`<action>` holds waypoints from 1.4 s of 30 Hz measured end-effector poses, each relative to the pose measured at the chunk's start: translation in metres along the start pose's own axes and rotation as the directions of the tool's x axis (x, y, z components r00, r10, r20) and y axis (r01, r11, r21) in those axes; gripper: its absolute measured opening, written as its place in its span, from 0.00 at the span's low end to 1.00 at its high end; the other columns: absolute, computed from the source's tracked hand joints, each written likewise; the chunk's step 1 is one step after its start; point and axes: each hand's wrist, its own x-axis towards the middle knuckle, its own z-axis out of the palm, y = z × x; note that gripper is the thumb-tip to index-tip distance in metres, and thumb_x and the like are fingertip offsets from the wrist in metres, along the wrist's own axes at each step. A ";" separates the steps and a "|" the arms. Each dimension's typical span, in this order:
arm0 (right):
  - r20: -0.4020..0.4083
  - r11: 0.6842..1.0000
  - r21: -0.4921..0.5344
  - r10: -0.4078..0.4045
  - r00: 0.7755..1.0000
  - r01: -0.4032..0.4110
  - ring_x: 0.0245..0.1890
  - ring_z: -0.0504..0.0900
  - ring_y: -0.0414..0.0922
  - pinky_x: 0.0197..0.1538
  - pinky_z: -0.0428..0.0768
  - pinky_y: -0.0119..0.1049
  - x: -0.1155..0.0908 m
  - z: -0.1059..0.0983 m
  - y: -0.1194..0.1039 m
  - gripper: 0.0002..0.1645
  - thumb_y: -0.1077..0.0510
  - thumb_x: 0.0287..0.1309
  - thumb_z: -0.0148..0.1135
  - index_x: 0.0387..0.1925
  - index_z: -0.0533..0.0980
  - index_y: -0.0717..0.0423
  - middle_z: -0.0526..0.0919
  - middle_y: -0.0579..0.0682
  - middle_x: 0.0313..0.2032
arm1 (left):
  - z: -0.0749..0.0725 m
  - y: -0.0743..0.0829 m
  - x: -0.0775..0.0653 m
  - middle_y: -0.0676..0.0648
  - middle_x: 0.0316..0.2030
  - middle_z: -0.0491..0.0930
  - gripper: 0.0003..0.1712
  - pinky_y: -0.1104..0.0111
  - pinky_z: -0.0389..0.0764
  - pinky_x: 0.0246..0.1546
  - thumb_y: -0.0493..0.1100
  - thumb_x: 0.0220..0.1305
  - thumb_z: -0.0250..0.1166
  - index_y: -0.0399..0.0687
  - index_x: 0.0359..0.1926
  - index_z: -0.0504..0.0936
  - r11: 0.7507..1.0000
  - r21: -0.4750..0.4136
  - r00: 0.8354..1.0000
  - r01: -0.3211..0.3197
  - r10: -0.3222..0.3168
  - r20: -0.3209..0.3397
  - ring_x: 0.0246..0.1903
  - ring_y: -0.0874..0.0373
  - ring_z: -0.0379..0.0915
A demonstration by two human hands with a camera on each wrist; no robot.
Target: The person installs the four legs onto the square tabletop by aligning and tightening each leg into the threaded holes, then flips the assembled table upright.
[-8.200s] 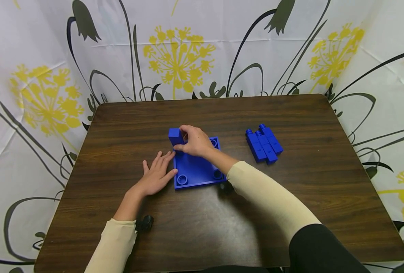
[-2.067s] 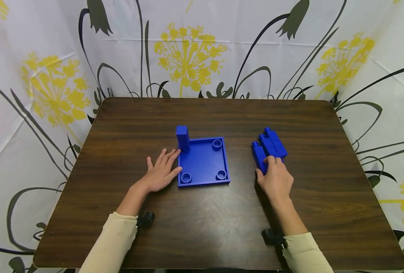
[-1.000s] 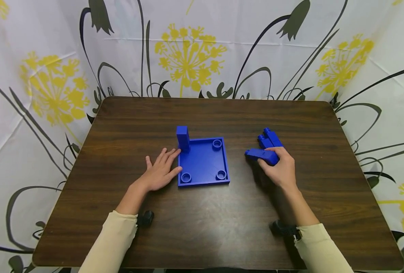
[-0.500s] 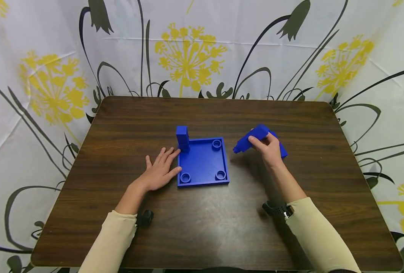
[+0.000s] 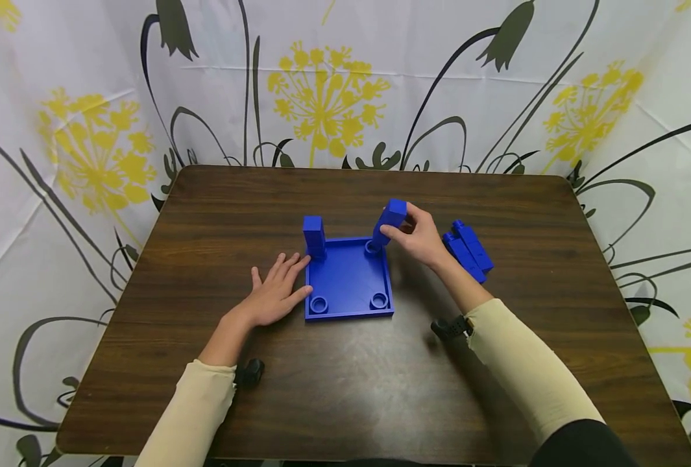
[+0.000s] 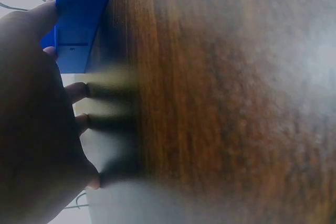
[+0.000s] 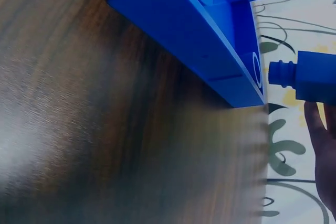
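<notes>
In the head view a square blue tray-like base [image 5: 348,279] lies on the table, with ring sockets in its corners. One blue leg [image 5: 314,235] stands upright in its back left corner. My right hand [image 5: 420,240] grips another blue leg [image 5: 393,217], tilted over the back right socket [image 5: 371,248]. The right wrist view shows that leg's ridged peg [image 7: 282,74] apart from the base. My left hand [image 5: 272,295] lies spread on the table, its fingertips and thumb touching the base's left edge. Seen from the left wrist, the thumb [image 6: 44,17] meets the base's side [image 6: 79,19].
Two more blue legs [image 5: 468,250] lie side by side on the table [image 5: 345,389], right of the base. The front sockets [image 5: 318,305] hold nothing. A flower-patterned curtain [image 5: 345,84] hangs behind the table.
My right hand has picked one leg from the group on the right, turned it peg-down, and carried it left to the base's back right corner. The left hand has stayed by the base.
</notes>
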 end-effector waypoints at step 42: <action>0.237 0.999 0.025 -0.044 0.970 0.040 0.57 0.77 0.59 0.60 0.71 0.54 0.025 0.011 0.045 0.26 0.73 0.54 0.64 0.56 0.72 0.70 0.78 0.66 0.56 | -0.002 0.007 -0.003 0.41 0.76 0.44 0.39 0.28 0.24 0.58 0.65 0.74 0.44 0.59 0.78 0.45 1.000 0.001 1.000 -0.009 0.009 -0.028 0.75 0.40 0.28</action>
